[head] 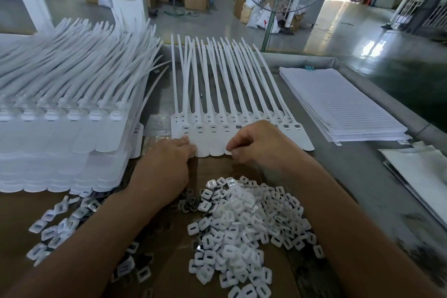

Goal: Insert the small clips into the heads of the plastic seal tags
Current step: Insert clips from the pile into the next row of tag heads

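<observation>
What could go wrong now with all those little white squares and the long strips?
Both forearms flank the clip pile; a nudge might scatter it, like the loose clips at left. The row of seal tags lies fanned, and the left hand and right hand at its near edge might skew it further.

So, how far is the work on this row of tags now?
Done, apparently: the tall stack of seal tags at left. In hand: the flat row of seal tags; left hand rests on it, right hand curls over its middle heads. Left: the big clip pile.
</observation>
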`<action>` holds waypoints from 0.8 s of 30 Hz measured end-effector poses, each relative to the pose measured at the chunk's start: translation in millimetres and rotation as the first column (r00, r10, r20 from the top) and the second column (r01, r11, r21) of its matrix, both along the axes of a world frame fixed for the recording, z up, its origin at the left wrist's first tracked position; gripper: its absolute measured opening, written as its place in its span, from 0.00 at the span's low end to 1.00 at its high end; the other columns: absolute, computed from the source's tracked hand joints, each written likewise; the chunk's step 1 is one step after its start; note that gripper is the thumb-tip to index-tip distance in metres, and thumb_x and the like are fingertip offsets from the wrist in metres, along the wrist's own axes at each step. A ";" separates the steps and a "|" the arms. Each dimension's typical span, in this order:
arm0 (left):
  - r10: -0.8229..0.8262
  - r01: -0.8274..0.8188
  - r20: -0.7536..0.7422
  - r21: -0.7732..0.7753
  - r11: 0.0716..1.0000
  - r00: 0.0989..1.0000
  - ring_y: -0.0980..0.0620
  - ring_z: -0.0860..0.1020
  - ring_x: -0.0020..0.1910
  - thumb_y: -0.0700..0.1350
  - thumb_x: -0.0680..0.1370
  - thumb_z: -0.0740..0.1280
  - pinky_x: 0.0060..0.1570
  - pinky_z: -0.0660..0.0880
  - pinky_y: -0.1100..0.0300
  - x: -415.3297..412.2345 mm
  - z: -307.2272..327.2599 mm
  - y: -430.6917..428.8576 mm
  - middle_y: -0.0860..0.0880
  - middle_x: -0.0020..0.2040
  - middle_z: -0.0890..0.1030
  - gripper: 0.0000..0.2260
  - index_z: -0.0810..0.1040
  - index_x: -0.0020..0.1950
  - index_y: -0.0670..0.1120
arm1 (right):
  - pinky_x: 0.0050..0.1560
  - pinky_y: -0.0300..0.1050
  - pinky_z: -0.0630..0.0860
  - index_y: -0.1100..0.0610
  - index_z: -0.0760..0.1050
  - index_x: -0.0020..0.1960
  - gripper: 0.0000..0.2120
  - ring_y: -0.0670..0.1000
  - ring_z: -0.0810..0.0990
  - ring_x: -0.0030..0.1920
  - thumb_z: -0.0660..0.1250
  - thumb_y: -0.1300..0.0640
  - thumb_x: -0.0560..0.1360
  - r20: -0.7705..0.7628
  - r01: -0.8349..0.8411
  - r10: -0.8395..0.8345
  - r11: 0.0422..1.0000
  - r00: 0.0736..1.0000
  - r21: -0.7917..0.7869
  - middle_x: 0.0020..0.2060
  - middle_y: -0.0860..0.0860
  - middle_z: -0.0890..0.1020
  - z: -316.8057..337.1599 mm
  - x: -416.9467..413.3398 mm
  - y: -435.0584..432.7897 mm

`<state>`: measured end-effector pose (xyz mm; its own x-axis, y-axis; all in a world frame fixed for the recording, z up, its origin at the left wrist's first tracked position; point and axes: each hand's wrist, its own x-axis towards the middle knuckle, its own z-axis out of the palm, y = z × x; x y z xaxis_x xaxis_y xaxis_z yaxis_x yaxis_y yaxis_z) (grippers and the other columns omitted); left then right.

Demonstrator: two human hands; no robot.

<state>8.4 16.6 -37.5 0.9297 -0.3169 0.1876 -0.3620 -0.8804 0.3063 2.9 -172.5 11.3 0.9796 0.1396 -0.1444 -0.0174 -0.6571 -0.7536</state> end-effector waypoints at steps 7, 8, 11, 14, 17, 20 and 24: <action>-0.003 0.003 -0.014 -0.007 1.000 1.000 0.49 0.62 0.70 0.36 0.76 0.57 0.67 0.59 0.57 0.4 1.0 -1.1 0.50 0.72 0.64 0.21 0.69 0.68 0.49 | 0.40 0.32 0.75 0.51 0.81 0.45 0.08 0.42 0.80 0.40 0.70 0.63 0.71 0.166 0.125 -0.119 0.992 0.979 -0.025 0.40 0.45 0.82 -4.1 16.9 -13.4; -0.004 0.004 -0.016 -0.006 1.000 1.000 0.49 0.62 0.69 0.36 0.76 0.56 0.67 0.59 0.57 0.5 1.0 -1.2 0.50 0.72 0.64 0.21 0.69 0.68 0.49 | 0.42 0.32 0.74 0.50 0.81 0.43 0.07 0.42 0.80 0.41 0.71 0.63 0.71 0.182 0.138 -0.133 0.990 0.974 -0.014 0.41 0.46 0.82 -4.6 21.4 -15.3; -0.007 0.007 -0.021 -0.005 1.000 1.000 0.49 0.62 0.69 0.36 0.76 0.56 0.67 0.59 0.58 0.5 1.7 -1.3 0.50 0.72 0.64 0.21 0.68 0.69 0.49 | 0.43 0.31 0.71 0.51 0.82 0.45 0.07 0.40 0.77 0.41 0.69 0.62 0.73 0.206 0.177 -0.166 0.984 0.964 -0.034 0.45 0.47 0.82 -8.8 35.3 -19.7; -0.019 0.019 -0.001 0.002 1.000 1.000 0.49 0.64 0.69 0.35 0.76 0.56 0.66 0.60 0.58 0.2 2.5 -0.8 0.50 0.72 0.65 0.20 0.70 0.67 0.48 | 0.48 0.37 0.72 0.55 0.81 0.51 0.08 0.44 0.76 0.45 0.66 0.64 0.75 0.231 0.219 -0.204 0.975 0.951 -0.042 0.49 0.50 0.82 -14.6 46.6 -20.7; -0.032 0.032 0.005 0.000 1.000 0.999 0.48 0.65 0.68 0.34 0.76 0.57 0.66 0.60 0.58 -0.1 3.3 -0.4 0.48 0.71 0.66 0.20 0.72 0.65 0.48 | 0.45 0.35 0.70 0.56 0.79 0.49 0.06 0.43 0.75 0.42 0.66 0.63 0.75 0.271 0.224 -0.197 0.972 0.942 -0.072 0.45 0.49 0.81 -16.6 53.3 -19.1; -0.037 0.037 0.007 0.001 0.999 0.999 0.48 0.65 0.68 0.34 0.76 0.57 0.67 0.61 0.56 -0.6 3.5 -0.1 0.48 0.71 0.67 0.20 0.73 0.65 0.47 | 0.47 0.36 0.69 0.56 0.80 0.47 0.05 0.43 0.75 0.44 0.66 0.62 0.75 0.259 0.197 -0.167 0.976 0.952 -0.095 0.44 0.48 0.80 -19.0 57.0 -16.6; -0.043 0.043 0.024 0.004 0.999 0.999 0.48 0.65 0.68 0.35 0.76 0.57 0.67 0.60 0.57 -1.1 2.8 0.9 0.48 0.71 0.67 0.20 0.72 0.66 0.47 | 0.48 0.38 0.69 0.55 0.80 0.47 0.05 0.44 0.75 0.45 0.66 0.62 0.75 0.232 0.185 -0.149 0.973 0.961 -0.141 0.44 0.47 0.80 -22.8 59.6 -14.6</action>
